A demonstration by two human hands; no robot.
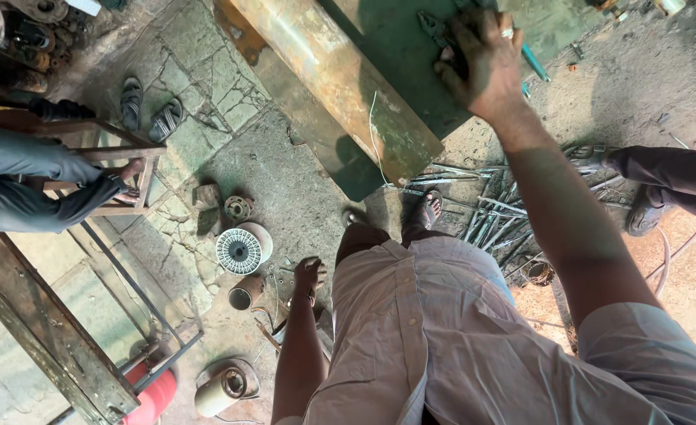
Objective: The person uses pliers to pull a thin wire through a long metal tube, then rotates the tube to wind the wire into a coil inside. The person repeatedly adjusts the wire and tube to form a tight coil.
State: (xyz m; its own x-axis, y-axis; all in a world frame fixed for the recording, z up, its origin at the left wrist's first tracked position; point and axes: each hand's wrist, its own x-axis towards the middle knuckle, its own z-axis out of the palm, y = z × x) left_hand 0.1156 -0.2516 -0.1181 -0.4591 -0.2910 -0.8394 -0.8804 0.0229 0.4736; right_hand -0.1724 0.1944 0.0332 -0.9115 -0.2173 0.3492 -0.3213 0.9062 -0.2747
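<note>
My right hand reaches forward onto a green metal tabletop. Its fingers curl over dark pliers, whose jaws stick out to the left of the fingers. A teal-handled tool lies just right of the hand. My left hand hangs down beside my thigh with loosely bent fingers and nothing visibly in it. It is above small metal parts on the floor. My sandalled feet stand on cracked concrete.
A long rusty steel beam lies across the table's left edge. A wound motor stator, a metal cylinder and a canister sit on the floor. Thin rods lie at right. Another person sits left; someone's leg shows right.
</note>
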